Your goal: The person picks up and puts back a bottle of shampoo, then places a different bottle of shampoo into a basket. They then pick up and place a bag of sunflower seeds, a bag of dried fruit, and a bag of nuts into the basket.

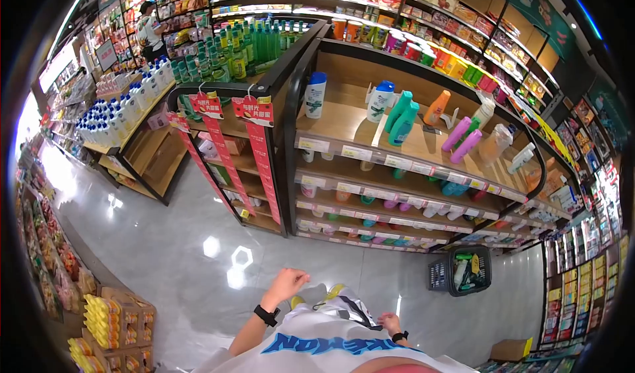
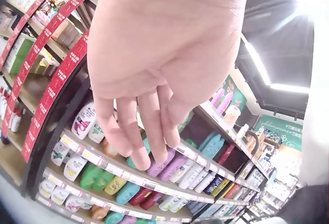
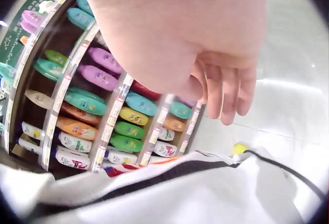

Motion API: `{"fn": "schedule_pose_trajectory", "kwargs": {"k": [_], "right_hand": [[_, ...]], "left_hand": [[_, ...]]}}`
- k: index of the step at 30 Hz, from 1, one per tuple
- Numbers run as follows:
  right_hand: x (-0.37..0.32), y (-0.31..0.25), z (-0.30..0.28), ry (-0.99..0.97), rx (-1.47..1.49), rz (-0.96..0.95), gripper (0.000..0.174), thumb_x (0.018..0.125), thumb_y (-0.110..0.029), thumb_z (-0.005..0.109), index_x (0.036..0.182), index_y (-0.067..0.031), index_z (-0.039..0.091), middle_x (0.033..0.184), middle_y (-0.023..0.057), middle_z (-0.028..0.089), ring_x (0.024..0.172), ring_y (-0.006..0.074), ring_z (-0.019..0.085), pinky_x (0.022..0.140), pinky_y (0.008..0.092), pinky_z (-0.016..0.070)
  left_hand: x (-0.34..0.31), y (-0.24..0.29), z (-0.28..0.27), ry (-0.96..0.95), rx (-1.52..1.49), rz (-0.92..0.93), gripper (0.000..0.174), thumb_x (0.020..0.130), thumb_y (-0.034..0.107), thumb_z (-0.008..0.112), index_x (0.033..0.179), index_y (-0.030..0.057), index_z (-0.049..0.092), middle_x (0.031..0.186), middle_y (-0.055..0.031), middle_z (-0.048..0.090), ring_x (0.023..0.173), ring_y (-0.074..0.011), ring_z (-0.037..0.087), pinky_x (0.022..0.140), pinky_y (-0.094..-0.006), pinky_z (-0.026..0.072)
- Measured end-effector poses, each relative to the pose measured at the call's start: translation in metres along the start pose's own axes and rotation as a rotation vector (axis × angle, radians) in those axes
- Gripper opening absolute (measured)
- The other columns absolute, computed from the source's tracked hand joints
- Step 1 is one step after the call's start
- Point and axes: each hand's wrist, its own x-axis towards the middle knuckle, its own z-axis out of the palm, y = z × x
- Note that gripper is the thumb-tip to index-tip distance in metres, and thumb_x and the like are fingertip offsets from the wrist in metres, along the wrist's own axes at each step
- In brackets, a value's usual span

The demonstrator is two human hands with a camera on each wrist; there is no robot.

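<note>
In the head view the left hand (image 1: 286, 290) hangs in the air at waist height, in front of the shelf unit, its fingers loosely bent and holding nothing. The left wrist view shows that hand (image 2: 159, 80) palm-on, fingers relaxed, with shelved bottles behind. Lower and nearer the body, the right hand (image 1: 389, 323) is empty too; its relaxed fingers show in the right wrist view (image 3: 205, 54). On the top shelf (image 1: 350, 135) stand a white bottle with a blue cap (image 1: 315, 95), teal bottles (image 1: 403, 124), an orange bottle (image 1: 436, 107) and pink bottles (image 1: 466, 149).
A dark basket (image 1: 488, 274) holding several items stands on the floor (image 1: 264, 254) right of the person. Yellow packs (image 1: 102, 323) are stacked at the lower left. A table (image 1: 142, 155) of white bottles is at the left; another person (image 1: 152, 32) stands beyond it.
</note>
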Motion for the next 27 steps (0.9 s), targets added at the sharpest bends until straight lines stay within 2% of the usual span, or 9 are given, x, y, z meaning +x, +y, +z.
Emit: {"fn": "schedule_pose_trajectory", "kwargs": {"k": [1,3,5,10,18,21,22,23,27], "right_hand": [[-0.013,0.012,0.0,0.01,-0.016,-0.01,0.015,0.088,-0.002,0.05,0.092,-0.0014,0.065,0.078,0.0132,0.067,0.068,0.023,0.067,0.058,0.0343,0.055],[0.002,0.093,-0.018,-0.164,-0.507,-0.267,0.017,0.09,-0.004,0.051,0.102,0.001,0.061,0.088,0.0166,0.069,0.072,0.0274,0.068,0.06,0.038,0.0575],[-0.023,0.112,-0.022,-0.148,-0.562,-0.177,0.017,0.09,-0.005,0.051,0.102,0.0014,0.061,0.088,0.0172,0.069,0.072,0.0279,0.069,0.06,0.0385,0.0577],[-0.049,0.124,-0.033,-0.109,-0.5,-0.004,0.018,0.09,-0.006,0.053,0.104,0.0024,0.06,0.09,0.0188,0.069,0.072,0.0291,0.069,0.06,0.0398,0.0582],[-0.027,0.122,-0.072,-0.091,-0.312,0.043,0.021,0.09,-0.008,0.055,0.106,0.004,0.059,0.093,0.0214,0.069,0.073,0.0311,0.069,0.06,0.0418,0.059],[-0.005,0.11,-0.093,-0.073,0.062,0.148,0.022,0.09,-0.008,0.056,0.107,0.0046,0.059,0.094,0.0224,0.069,0.073,0.0318,0.069,0.06,0.0425,0.0593],[0.019,0.123,-0.105,-0.103,0.217,0.189,0.031,0.09,-0.013,0.052,0.114,0.0058,0.059,0.102,0.0202,0.069,0.085,0.034,0.07,0.075,0.0423,0.0574],[0.063,0.16,-0.125,-0.197,0.4,0.168,0.03,0.092,-0.012,0.046,0.117,0.0025,0.052,0.101,0.0203,0.068,0.082,0.034,0.07,0.069,0.0426,0.0572],[0.056,0.103,-0.154,0.045,0.192,0.09,0.026,0.092,-0.012,0.046,0.115,-0.0018,0.054,0.094,0.0159,0.068,0.075,0.0262,0.069,0.064,0.0385,0.056]], "left_hand": [[-0.001,-0.002,0.004,-0.007,-0.028,-0.006,0.024,0.091,0.025,0.062,0.089,0.0035,0.072,0.081,-0.0165,0.07,0.076,-0.0331,0.068,0.071,-0.0402,0.0529],[-0.003,-0.005,0.011,-0.018,-0.085,-0.02,0.022,0.091,0.024,0.061,0.091,0.005,0.073,0.083,-0.0167,0.07,0.079,-0.0347,0.067,0.073,-0.0414,0.0529],[-0.002,-0.009,0.015,-0.021,0.076,0.023,0.023,0.091,0.025,0.062,0.091,0.0053,0.073,0.081,-0.0175,0.069,0.075,-0.0347,0.066,0.068,-0.041,0.0515],[0.001,0.009,0.022,-0.049,0.185,0.054,0.022,0.088,0.027,0.066,0.09,0.0069,0.074,0.081,-0.0163,0.069,0.075,-0.0354,0.065,0.068,-0.0413,0.0512],[-0.003,0.057,0.042,0.003,0.132,0.045,0.019,0.085,0.025,0.07,0.085,0.0064,0.075,0.076,-0.0145,0.07,0.07,-0.0311,0.067,0.067,-0.0372,0.052],[0.003,0.063,0.073,0.037,0.139,0.001,0.024,0.089,0.025,0.066,0.088,0.0026,0.074,0.076,-0.014,0.071,0.07,-0.0265,0.069,0.068,-0.0347,0.0528],[0.008,0.068,0.083,0.017,0.089,-0.03,0.026,0.091,0.026,0.064,0.089,0.0014,0.074,0.077,-0.014,0.071,0.071,-0.0257,0.069,0.069,-0.0345,0.0532],[0.012,0.074,0.098,-0.008,0.038,-0.065,0.029,0.092,0.027,0.062,0.09,0.0002,0.073,0.078,-0.0141,0.072,0.071,-0.0248,0.07,0.069,-0.0343,0.0537],[0.036,0.098,0.155,-0.063,-0.109,-0.06,0.037,0.098,0.028,0.054,0.093,-0.0045,0.07,0.079,-0.0132,0.072,0.07,-0.0208,0.071,0.068,-0.0335,0.0541]]}}
